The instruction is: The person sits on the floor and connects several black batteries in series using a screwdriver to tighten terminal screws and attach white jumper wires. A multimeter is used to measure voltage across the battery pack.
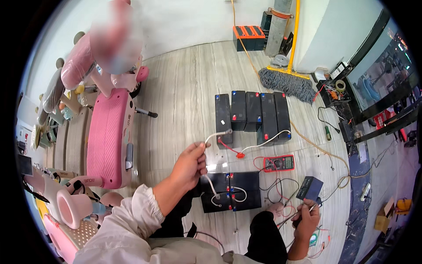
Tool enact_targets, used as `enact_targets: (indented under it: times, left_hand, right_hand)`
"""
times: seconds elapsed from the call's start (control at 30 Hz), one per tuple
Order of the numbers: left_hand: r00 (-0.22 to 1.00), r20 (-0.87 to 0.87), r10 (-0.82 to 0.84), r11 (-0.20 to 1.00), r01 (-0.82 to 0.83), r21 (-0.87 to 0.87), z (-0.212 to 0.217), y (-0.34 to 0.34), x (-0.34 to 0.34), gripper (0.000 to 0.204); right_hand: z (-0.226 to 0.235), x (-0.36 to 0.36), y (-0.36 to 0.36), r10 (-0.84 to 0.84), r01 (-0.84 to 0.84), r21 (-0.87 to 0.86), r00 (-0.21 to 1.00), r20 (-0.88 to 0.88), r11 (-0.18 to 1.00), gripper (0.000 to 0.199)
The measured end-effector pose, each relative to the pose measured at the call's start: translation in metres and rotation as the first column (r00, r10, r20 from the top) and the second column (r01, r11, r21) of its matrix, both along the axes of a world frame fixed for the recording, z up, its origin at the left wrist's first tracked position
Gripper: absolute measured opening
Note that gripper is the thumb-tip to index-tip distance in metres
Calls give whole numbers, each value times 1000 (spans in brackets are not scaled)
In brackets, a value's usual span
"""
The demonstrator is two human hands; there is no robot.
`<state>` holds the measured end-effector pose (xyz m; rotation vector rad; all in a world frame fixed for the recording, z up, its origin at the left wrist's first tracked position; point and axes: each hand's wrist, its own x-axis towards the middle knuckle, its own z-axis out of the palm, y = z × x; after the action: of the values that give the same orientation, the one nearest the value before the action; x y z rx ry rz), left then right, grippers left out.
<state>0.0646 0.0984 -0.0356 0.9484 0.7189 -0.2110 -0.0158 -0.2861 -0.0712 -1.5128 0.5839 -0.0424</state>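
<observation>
My left hand (189, 166) is closed around a white cable (215, 135), whose ring terminal end points up and right. The cable's lower part hangs over a block of black batteries (246, 180) by my feet. Several taller black batteries (269, 116) stand in a row farther off. A red connector (240, 155) with red and white leads lies just before that row. At the lower right, my right hand (306, 220) is closed on something thin that I cannot make out. Just above it is a dark blue-black box (310, 188). A red multimeter (279, 163) lies nearby, its leads trailing.
Pink scooters (110, 136) stand along the left. A grey mop (285, 83) rests on the tiles near an orange-topped battery pack (249, 38). To the right are a black tool tray (332, 92), a green-handled screwdriver (328, 133) and a tan cord (325, 152) crossing the floor.
</observation>
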Motion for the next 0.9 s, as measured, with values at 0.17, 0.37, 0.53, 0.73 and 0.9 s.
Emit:
enact_targets:
  times: [0.17, 0.37, 0.53, 0.73, 0.9]
  left_hand:
    - [998, 27, -59, 993, 56, 107, -48, 54, 34, 19]
    - [997, 54, 53, 998, -52, -25, -173, 81, 111, 17]
    - [986, 76, 147, 980, -134, -148, -238, 87, 154, 19]
    - [976, 134, 169, 978, -149, -149, -250, 72, 214, 25]
    - [999, 35, -28, 991, 23, 129, -267, 54, 239, 28]
  right_hand:
    - [88, -2, 60, 46, -52, -137, 998, -45, 989, 8]
    - [30, 7, 90, 159, -167, -4, 946, -283, 986, 10]
    - [11, 67, 88, 86, -100, -11, 906, -414, 995, 7]
    - [10, 122, 74, 163, -166, 14, 939, -304, 986, 9]
    - [3, 159, 57, 167, -222, -224, 956, -241, 949, 8]
